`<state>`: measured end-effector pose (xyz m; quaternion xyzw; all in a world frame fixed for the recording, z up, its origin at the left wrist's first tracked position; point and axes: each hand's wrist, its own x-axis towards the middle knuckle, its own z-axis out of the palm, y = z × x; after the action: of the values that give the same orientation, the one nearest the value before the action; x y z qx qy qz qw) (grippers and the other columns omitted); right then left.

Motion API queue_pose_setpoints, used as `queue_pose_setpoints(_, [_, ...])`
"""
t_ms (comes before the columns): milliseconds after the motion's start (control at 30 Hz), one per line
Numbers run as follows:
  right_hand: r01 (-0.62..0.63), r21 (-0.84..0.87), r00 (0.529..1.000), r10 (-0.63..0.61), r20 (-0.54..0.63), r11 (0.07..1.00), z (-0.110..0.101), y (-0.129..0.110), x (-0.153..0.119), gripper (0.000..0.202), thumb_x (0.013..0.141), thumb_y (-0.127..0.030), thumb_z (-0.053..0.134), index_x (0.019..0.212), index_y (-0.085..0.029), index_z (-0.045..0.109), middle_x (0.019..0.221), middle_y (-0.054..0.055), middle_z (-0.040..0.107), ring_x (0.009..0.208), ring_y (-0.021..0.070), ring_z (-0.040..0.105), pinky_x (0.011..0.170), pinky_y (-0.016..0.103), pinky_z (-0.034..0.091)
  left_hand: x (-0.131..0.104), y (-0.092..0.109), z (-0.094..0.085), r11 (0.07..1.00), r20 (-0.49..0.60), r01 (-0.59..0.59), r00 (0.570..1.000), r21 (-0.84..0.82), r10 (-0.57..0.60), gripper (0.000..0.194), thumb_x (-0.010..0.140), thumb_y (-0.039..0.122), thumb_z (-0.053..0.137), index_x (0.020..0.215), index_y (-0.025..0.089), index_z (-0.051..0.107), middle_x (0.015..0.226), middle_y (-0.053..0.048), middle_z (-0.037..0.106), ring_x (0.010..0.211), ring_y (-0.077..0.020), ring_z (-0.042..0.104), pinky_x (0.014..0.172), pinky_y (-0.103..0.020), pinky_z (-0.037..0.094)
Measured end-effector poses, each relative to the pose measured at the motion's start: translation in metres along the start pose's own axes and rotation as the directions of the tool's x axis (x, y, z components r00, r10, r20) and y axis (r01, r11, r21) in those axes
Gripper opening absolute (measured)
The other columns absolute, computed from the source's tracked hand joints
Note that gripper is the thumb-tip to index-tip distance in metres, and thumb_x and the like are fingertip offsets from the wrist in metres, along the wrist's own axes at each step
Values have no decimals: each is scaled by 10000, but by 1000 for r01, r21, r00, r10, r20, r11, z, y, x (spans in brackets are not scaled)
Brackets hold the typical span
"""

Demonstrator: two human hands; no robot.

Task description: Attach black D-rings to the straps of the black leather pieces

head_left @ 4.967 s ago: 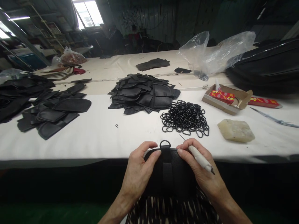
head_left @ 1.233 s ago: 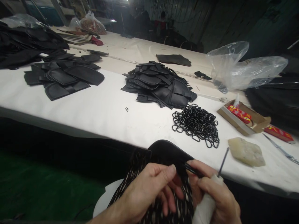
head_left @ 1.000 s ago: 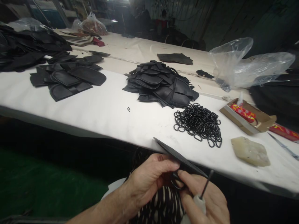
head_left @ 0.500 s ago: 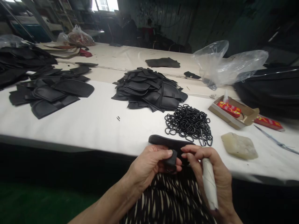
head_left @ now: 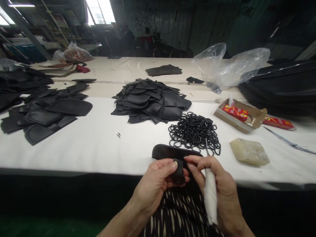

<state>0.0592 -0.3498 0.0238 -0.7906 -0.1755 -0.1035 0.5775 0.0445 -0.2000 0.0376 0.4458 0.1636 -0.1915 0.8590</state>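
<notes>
My left hand (head_left: 158, 176) pinches a black leather piece (head_left: 177, 169) between thumb and fingers, its strap end folded over and a dark ring partly visible below. The larger curved part of a black leather piece (head_left: 164, 151) lies behind my fingers at the table's front edge. My right hand (head_left: 218, 184) is closed around a white-wrapped handle (head_left: 210, 197), whose thin metal tip points up toward the rings. Its thumb and forefinger nearly meet beside the leather. A heap of black metal rings (head_left: 194, 131) lies just beyond my hands.
Stacked black leather pieces (head_left: 150, 100) lie behind the rings, with more piles (head_left: 49, 115) at left. On the right are a yellowish block (head_left: 249, 152), a cardboard box (head_left: 229, 120) with red packets, scissors (head_left: 288, 141), clear plastic (head_left: 234, 67) and a black bag (head_left: 281, 89).
The view has tilted up and shifted slightly, so the tabletop things appear lower and further left. Both hands keep their hold; the folded black leather has turned slightly.
</notes>
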Motion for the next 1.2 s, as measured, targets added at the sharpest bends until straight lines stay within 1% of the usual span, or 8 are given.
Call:
queue_pose_setpoints(100, [203, -139, 979, -197, 51, 969, 0, 3, -2, 105, 848, -110, 521, 824, -212, 507, 1007, 63, 660, 898, 164, 646, 743, 282, 549, -3, -1, 4, 991, 14, -97, 995, 92, 96, 212, 842, 238, 553, 923, 88, 679, 836, -103, 697, 737, -159, 632, 716, -257, 479])
queue_pose_setpoints(200, [362, -278, 932, -341, 122, 890, -2, 2, 0, 125, 832, -68, 517, 834, -192, 521, 983, 95, 662, 889, 185, 632, 729, 315, 537, -7, -2, 7, 982, 53, -145, 989, 123, 140, 223, 856, 195, 514, 1000, 125, 669, 878, -80, 691, 782, -154, 618, 751, -255, 456])
queue_pose_setpoints(367, [586, -429, 810, -516, 281, 687, -6, -1, 6, 148, 823, -25, 510, 922, -126, 555, 1039, 165, 639, 913, 210, 615, 731, 333, 518, -13, -2, 11, 974, 58, -152, 988, 171, 144, 276, 857, 146, 459, 1062, 147, 644, 851, -53, 680, 772, -150, 599, 766, -265, 437])
queue_pose_setpoints(667, [643, -503, 765, -519, 381, 578, -6, -9, 4, 153, 868, -71, 444, 874, -154, 573, 993, 142, 655, 871, 211, 624, 709, 334, 527, -21, -8, 15, 923, -21, -226, 969, 313, 245, 235, 829, 143, 441, 940, 139, 648, 728, -17, 595, 697, -144, 518, 659, -242, 402])
queue_pose_setpoints(833, [689, -501, 714, -609, 346, 524, -4, -8, 1, 168, 869, -58, 420, 865, -119, 576, 930, 181, 651, 852, 234, 634, 683, 347, 548, -24, -10, 18, 914, -67, -203, 968, 352, 241, 166, 796, 143, 465, 836, 122, 624, 683, -2, 527, 656, -132, 466, 604, -230, 375])
queue_pose_setpoints(933, [698, -482, 709, -608, 357, 530, -4, -5, -1, 159, 865, -68, 436, 899, -123, 582, 934, 172, 638, 850, 228, 628, 686, 345, 551, -25, -9, 17, 914, -69, -202, 968, 351, 241, 140, 798, 169, 466, 785, 128, 599, 655, 11, 490, 641, -127, 445, 600, -228, 367])
queue_pose_setpoints(1033, [690, -458, 721, -590, 363, 561, -5, -4, -3, 165, 847, -54, 451, 921, -130, 578, 939, 155, 622, 848, 217, 613, 685, 330, 540, -26, -10, 15, 922, -71, -194, 971, 335, 230, 114, 791, 193, 479, 736, 146, 566, 631, 25, 462, 621, -120, 423, 590, -224, 355])
queue_pose_setpoints(1200, [589, -421, 807, -479, 345, 690, -5, -4, -4, 176, 840, -40, 436, 885, -164, 553, 906, 101, 590, 786, 177, 581, 629, 278, 504, -24, -13, 12, 948, -107, -130, 980, 290, 167, 89, 770, 220, 516, 726, 156, 560, 606, 36, 446, 605, -117, 421, 586, -231, 349])
